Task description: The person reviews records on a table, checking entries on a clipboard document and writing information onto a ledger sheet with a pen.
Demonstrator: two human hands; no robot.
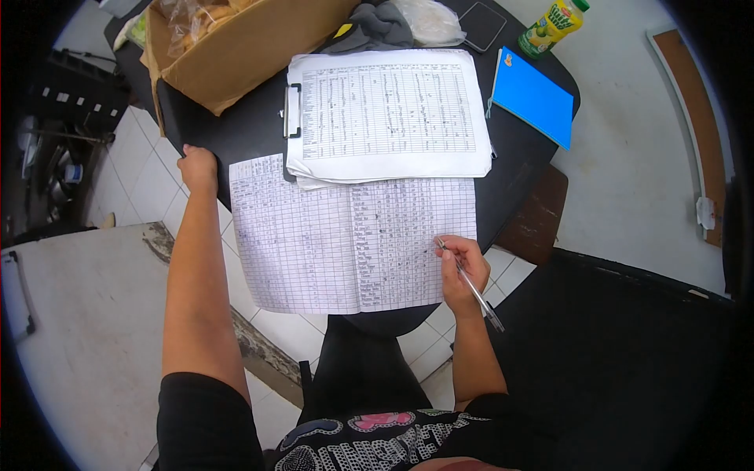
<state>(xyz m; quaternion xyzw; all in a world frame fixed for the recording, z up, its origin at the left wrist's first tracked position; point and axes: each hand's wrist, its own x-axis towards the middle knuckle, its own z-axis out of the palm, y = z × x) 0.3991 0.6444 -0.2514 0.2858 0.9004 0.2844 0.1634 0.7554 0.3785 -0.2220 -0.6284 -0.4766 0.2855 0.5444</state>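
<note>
The right hand (462,268) is closed in a narrow pinch around a clear-barrelled pen (484,304), whose long axis runs from its tip at 11 o'clock to its rear end at 5 o'clock. The open gridded notebook (294,247) lies at 9 o'clock from this hand, which sits at the right page's outer edge; the spread is longest from 9 to 3 o'clock, its fold running roughly 12 to 6. The right hand is nearer to the name-and-figure columns on the right page, while the left hand (200,168) is curled at the rim of the black desk (253,125), with the notebook apart from it at 4 o'clock. Farther out, a clipboard (293,110) bearing a printed table sheet (393,110) lies at 11 o'clock from the right hand, overlapping the notebook's top. A blue notebook (536,98) is at 1 o'clock, a green-capped bottle (550,33) beyond it, a smartphone (484,27) at 12, and a cardboard box (259,51) at 10 to 11. The clipboard hides the notebook's upper rows; the handwriting is too small to read, the box is cut off at the top, and whether the pen tip touches paper, or the left hand actually grips the rim, I cannot tell.
</note>
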